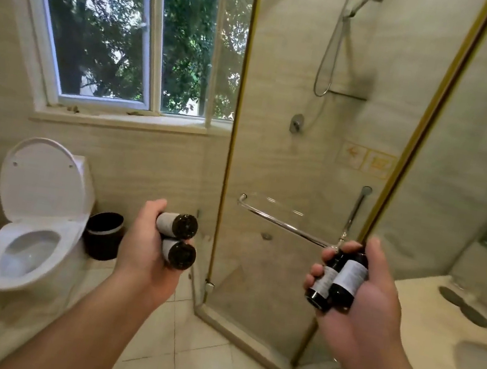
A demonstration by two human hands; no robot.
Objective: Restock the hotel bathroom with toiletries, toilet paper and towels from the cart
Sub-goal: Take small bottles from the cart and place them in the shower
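Our left hand (145, 242) is curled round two dark bottles (177, 237), their long axes pointing forward at the shower glass (272, 157). Our right hand (369, 289) clamps two labelled bottles (337, 280), tilted near upright before that glass. We judge the vanity counter (426, 315), right of the shower glass and nearest the right hand, the likely landing spot. Left of the glass stand a toilet (34, 213) and bin (103, 235).

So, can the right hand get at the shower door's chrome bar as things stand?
Likely to touch only: nothing stands between the right hand and the chrome bar, but its fingers hold two dark bottles, so gripping it looks unlikely.
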